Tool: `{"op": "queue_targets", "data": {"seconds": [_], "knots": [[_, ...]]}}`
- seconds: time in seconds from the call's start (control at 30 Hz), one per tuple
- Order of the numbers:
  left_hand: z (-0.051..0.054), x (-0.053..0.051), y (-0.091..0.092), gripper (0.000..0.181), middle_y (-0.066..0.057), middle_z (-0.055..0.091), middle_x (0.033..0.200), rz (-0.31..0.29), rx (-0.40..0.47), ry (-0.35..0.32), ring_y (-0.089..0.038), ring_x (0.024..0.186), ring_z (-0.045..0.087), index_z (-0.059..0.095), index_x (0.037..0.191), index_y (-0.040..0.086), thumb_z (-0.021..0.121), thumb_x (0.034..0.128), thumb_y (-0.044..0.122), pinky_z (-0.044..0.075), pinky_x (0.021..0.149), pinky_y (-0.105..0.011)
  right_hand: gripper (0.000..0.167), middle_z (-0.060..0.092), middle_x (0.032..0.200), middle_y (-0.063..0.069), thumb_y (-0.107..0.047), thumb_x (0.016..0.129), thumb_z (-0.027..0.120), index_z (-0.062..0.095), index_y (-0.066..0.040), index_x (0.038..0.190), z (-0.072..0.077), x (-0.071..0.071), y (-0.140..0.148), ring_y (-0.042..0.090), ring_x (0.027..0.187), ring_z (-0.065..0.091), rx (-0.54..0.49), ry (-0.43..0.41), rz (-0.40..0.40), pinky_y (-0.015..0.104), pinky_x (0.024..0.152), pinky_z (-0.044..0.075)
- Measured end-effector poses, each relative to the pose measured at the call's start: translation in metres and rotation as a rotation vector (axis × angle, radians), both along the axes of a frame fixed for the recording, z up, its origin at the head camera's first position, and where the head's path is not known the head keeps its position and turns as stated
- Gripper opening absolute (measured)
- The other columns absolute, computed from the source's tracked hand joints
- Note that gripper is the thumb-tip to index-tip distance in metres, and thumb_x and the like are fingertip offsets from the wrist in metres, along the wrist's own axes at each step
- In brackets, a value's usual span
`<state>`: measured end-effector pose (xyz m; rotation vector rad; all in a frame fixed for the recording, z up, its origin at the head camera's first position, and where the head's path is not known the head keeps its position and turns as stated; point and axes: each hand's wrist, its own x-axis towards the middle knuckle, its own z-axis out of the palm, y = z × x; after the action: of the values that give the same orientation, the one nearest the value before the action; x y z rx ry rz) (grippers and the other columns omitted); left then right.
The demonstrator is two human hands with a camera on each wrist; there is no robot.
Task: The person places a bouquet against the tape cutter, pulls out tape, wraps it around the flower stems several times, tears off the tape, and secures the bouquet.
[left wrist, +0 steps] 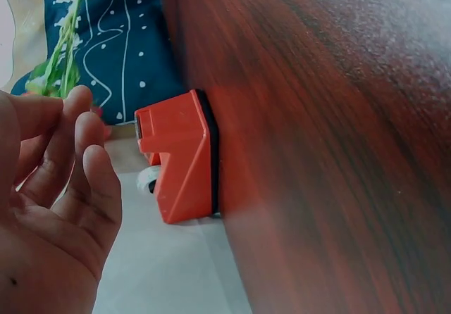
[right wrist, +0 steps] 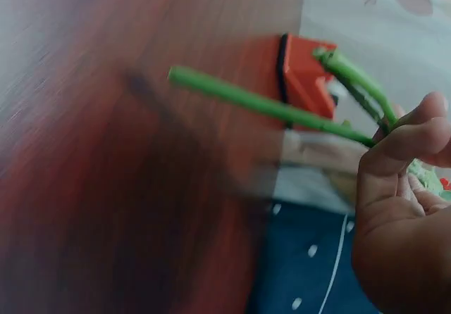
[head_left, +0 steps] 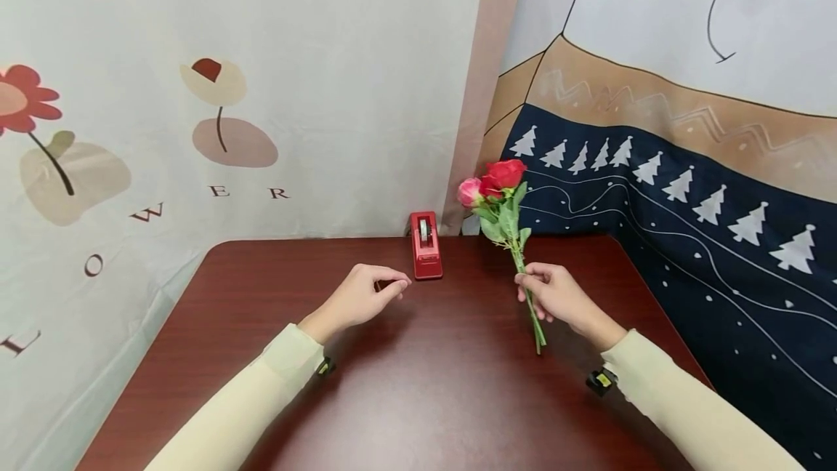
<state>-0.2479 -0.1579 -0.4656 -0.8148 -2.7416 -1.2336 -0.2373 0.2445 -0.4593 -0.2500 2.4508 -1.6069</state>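
My right hand (head_left: 557,298) grips a small bunch of roses (head_left: 508,218) by its green stems, above the right side of the table. Red and pink blooms point up and away, with leaves below them. In the right wrist view, bare stem ends (right wrist: 261,104) stick out past the curled fingers. My left hand (head_left: 362,296) hovers over the table with loosely bent fingers, its thumb near the index finger and nothing held. Just beyond it, toward the back edge, stands a red tape dispenser (head_left: 428,259) with a roll of tape (left wrist: 148,179) in it.
The dark red-brown wooden table (head_left: 445,384) has its back edge against a pale cloth (head_left: 353,93) printed with flowers and letters. At the right hangs a navy cloth (head_left: 654,224) with white trees. A small dark device (head_left: 601,381) sits at each wrist.
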Motion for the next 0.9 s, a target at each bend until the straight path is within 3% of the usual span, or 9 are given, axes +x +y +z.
{"op": "queue_targets", "data": {"seconds": [0.2,0.4,0.53,0.73,0.9], "knots": [[-0.001,0.001,0.0,0.016,-0.006,0.084,0.089,0.003,-0.001,0.009,-0.005,0.079,0.071,0.086,0.115,0.022,0.073,0.108,0.027,0.057,0.075,-0.028,0.031,0.068,0.085,0.007,-0.016,0.115,0.052,0.062,0.012,0.118,-0.002,0.005,0.031,0.01,0.047,0.05,0.022,-0.074,-0.019,0.025,0.043,0.04],[-0.002,0.001,0.001,0.017,-0.008,0.085,0.09,-0.001,0.008,-0.021,-0.018,0.082,0.077,0.086,0.117,0.021,0.073,0.1078,0.027,0.056,0.075,-0.027,0.037,0.067,0.083,0.002,-0.022,0.115,0.048,0.061,0.012,0.124,-0.008,0.004,0.054,0.007,0.048,0.045,0.032,-0.17,-0.031,0.023,0.046,0.035],[-0.002,0.002,0.002,0.017,-0.006,0.085,0.09,-0.005,0.01,-0.027,-0.015,0.08,0.076,0.086,0.117,0.021,0.073,0.1079,0.028,0.056,0.072,-0.027,0.036,0.066,0.083,0.0,-0.023,0.115,0.047,0.062,0.008,0.123,-0.016,-0.001,0.065,0.007,0.05,0.045,0.048,-0.21,-0.03,0.023,0.048,0.036],[-0.004,0.002,0.002,0.018,-0.005,0.084,0.089,-0.009,0.001,-0.042,-0.013,0.076,0.072,0.086,0.118,0.02,0.073,0.1077,0.028,0.054,0.068,-0.027,0.031,0.064,0.083,-0.001,-0.02,0.113,0.047,0.063,0.006,0.117,-0.026,-0.004,0.068,0.008,0.053,0.045,0.055,-0.287,0.007,0.022,0.05,0.035],[-0.006,0.001,0.002,0.019,-0.005,0.084,0.089,-0.014,0.007,-0.048,-0.015,0.076,0.072,0.086,0.118,0.017,0.073,0.1076,0.028,0.054,0.067,-0.027,0.031,0.066,0.083,0.0,-0.02,0.114,0.048,0.064,0.006,0.119,-0.03,-0.005,0.062,0.007,0.054,0.048,0.098,-0.271,-0.016,0.023,0.051,0.038]]}}
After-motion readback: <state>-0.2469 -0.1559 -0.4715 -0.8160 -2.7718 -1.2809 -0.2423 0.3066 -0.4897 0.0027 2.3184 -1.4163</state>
